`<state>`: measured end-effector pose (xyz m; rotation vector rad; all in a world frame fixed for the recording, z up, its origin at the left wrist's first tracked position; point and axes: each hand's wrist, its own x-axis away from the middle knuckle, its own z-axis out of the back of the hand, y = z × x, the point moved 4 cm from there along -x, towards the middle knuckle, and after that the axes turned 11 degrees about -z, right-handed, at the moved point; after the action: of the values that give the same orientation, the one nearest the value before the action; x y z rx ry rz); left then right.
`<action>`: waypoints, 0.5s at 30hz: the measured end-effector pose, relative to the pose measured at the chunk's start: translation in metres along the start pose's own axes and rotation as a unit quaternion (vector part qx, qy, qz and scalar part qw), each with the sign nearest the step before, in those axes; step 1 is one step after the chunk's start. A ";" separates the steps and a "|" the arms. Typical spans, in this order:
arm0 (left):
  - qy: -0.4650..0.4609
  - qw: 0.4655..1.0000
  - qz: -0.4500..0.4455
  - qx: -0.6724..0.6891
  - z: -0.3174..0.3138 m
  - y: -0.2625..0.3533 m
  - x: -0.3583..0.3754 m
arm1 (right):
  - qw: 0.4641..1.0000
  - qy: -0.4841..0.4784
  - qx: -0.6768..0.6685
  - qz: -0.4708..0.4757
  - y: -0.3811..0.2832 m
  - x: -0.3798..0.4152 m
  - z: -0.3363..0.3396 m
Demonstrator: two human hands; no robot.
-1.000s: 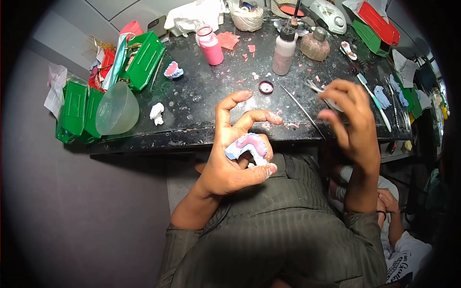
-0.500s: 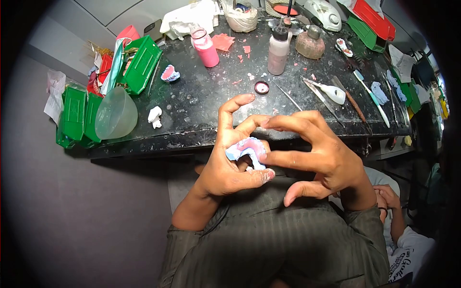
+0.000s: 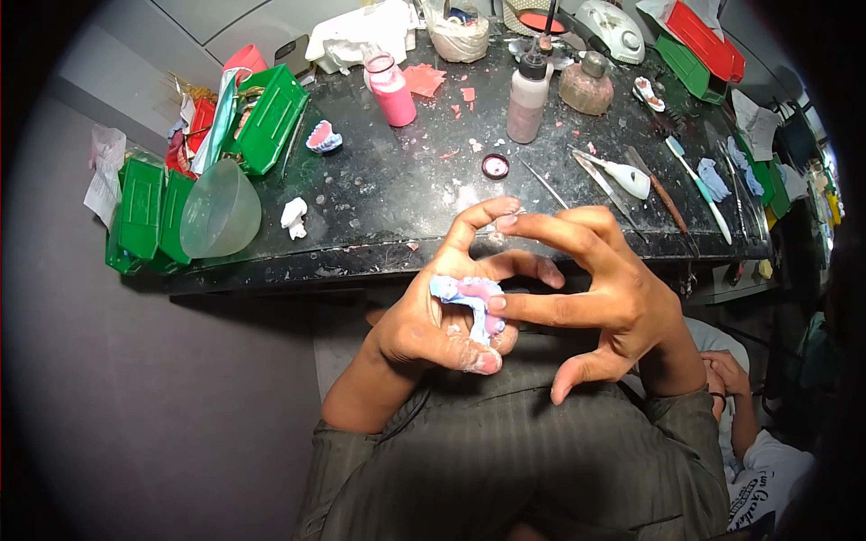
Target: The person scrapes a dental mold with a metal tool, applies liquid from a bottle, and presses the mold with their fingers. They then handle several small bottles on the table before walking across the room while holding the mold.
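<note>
Holding a curved blue-and-pink dental model (image 3: 475,291), grip clamped on it: left hand (image 3: 418,326). Right hand (image 3: 621,302), grip apart, just touches it with one fingertip.

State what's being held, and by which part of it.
The blue-and-pink dental model, cradled from below in the left grip; exact contact points are hidden.

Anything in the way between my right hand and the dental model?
Nothing visible. One fingertip of the right hand appears to rest on the pink part of the dental model, while the left hand holds it.
</note>
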<state>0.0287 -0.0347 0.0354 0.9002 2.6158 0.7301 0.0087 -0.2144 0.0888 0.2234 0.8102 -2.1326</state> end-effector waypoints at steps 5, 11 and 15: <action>-0.103 0.992 0.006 0.075 0.010 -0.006 -0.002 | 0.999 0.019 0.039 -0.005 0.002 0.000 -0.002; -0.048 0.997 0.015 0.052 0.006 0.000 -0.001 | 1.000 0.002 -0.013 -0.014 -0.004 0.005 0.000; -0.058 0.995 0.019 0.079 0.008 -0.003 -0.001 | 1.000 0.012 -0.005 0.001 -0.001 0.005 -0.001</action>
<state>0.0314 -0.0342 0.0277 1.0057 2.5881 0.4689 0.0044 -0.2168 0.0864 0.2440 0.8336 -2.1282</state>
